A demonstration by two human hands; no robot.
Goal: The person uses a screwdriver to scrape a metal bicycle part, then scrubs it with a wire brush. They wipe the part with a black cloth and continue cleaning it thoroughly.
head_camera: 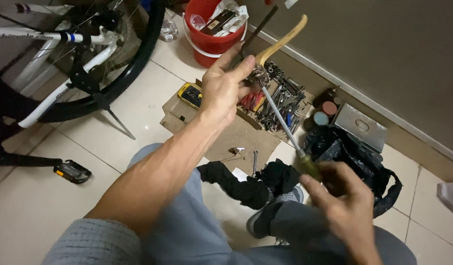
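Screwdriver (285,122), centre frame: right hand (342,201) grips its handle, tip at a small metal part. Left hand (224,86) clasps that part and a wooden-handled hammer (280,41) above the wrench pile (280,100).

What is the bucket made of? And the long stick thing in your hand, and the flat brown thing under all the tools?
Bucket: likely plastic, smooth glossy red. Screwdriver: shiny grey shaft looks like metal; handle in right hand seems yellowish plastic. Brown sheet: cardboard, dull with folded flaps.

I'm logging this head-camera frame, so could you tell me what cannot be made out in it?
- Small metal part in the left hand: fingers cover most of it.
- Screwdriver handle: wrapped by the blurred right hand.
- Red bucket and bicycle: cut off by the top edge.
- Loose tools by the wall: too small to sort.
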